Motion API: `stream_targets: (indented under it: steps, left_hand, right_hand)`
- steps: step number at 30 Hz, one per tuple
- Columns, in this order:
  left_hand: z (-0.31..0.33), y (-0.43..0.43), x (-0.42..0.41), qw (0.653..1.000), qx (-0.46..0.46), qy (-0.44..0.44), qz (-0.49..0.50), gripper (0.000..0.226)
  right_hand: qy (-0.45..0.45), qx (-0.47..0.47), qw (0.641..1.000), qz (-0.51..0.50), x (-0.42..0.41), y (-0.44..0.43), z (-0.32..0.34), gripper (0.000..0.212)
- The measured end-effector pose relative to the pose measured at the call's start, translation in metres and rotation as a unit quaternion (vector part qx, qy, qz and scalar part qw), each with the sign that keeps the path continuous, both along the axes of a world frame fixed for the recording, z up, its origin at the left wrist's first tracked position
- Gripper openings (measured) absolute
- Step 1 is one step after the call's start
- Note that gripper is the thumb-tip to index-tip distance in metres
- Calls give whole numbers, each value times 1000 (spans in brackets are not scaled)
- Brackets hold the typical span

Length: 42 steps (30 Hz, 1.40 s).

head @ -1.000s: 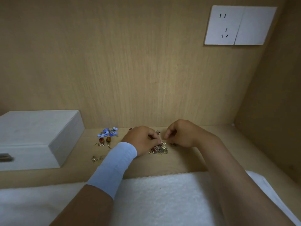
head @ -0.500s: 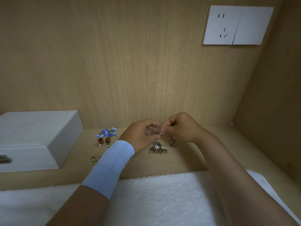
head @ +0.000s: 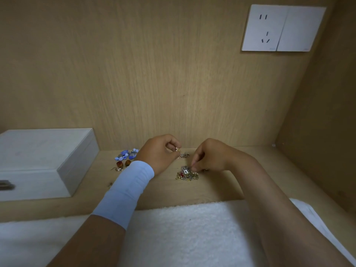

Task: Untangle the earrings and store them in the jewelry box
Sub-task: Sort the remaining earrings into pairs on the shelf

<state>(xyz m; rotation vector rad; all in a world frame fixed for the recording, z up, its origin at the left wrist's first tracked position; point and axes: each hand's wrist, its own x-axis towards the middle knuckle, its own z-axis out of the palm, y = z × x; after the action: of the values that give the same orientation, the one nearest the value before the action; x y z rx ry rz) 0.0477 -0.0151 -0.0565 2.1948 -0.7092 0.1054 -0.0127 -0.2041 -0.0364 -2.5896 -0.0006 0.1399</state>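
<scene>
From my end the white towel [head: 183, 234] fills the near edge, with the wooden surface [head: 163, 189] beyond it running to the back panel. The closed white box [head: 44, 160] sits on the surface at far left, well apart from both grips. The left grip [head: 159, 157], with a pale blue wristband [head: 125, 191] on its wrist, is raised a little, thumb and fingers pinching a small gold earring [head: 178, 150]. The right grip [head: 210, 157] curls down, its fingertips [head: 193, 167] pinching the top of the tangle [head: 185, 173]. The tangle lies on the surface between the grips, a knot of gold hooks and silver bits with a red bead and a pale square stone. Left of the left grip lie blue earrings [head: 127, 154], with an amber pair [head: 123, 163] just in front. A tiny silver piece [head: 185, 155] rests between the grips.
</scene>
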Motion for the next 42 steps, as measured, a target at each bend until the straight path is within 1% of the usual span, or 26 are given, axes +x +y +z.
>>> stream_targets:
  steps: [1,5,7,10,13,15,17,20,23,25,28,32,34,37,38,42]
  left_hand:
    - [0,-1,-1,1000,2,1,-2,18]
    - [0,-4,-4,1000,4,11,-16,17]
    - [0,-4,-5,1000,2,17,-24,18]
    - [2,-2,-5,1000,9,21,-19,15]
    - [5,0,-5,1000,2,28,-15,10]
    - [9,4,-5,1000,-2,22,-20,9]
    - [14,11,-5,999,-18,22,-21,13]
    - [20,27,-9,999,-29,26,-4,17]
    - [21,48,-19,1000,-17,9,8,19]
    - [21,66,-27,1000,-10,9,23,17]
    - [17,89,-39,999,7,21,47,13]
    - [1,108,-53,996,19,43,76,19]
    - [-4,112,-54,995,59,43,75,21]
    - [-6,114,-55,993,90,46,62,24]
    - [-7,114,-55,993,96,48,56,24]
    - [-12,112,-54,991,129,29,36,9]
  right_hand:
    - [9,1,1000,5,-1,3,0,9]
    - [-13,-30,999,-6,2,2,-1,7]
    - [-5,-39,999,-10,1,0,0,7]
    - [6,-38,999,-4,0,0,1,14]
    - [-14,-24,1000,-6,-1,-2,3,17]
    - [-41,20,999,-12,0,-2,9,19]
    - [-65,96,993,-6,-1,4,15,19]
    - [-82,186,979,25,-2,21,17,17]
    - [-69,220,971,61,-2,42,14,20]
    - [-49,229,970,67,-3,53,14,16]
    - [-19,214,973,87,-8,71,10,9]
    - [-10,159,981,114,-10,88,3,17]
    - [-25,114,987,112,-10,94,2,18]
    - [-70,-20,989,126,-13,101,1,22]
    - [-77,-48,987,134,-14,103,1,23]
    - [-77,-81,983,148,-18,112,-2,19]
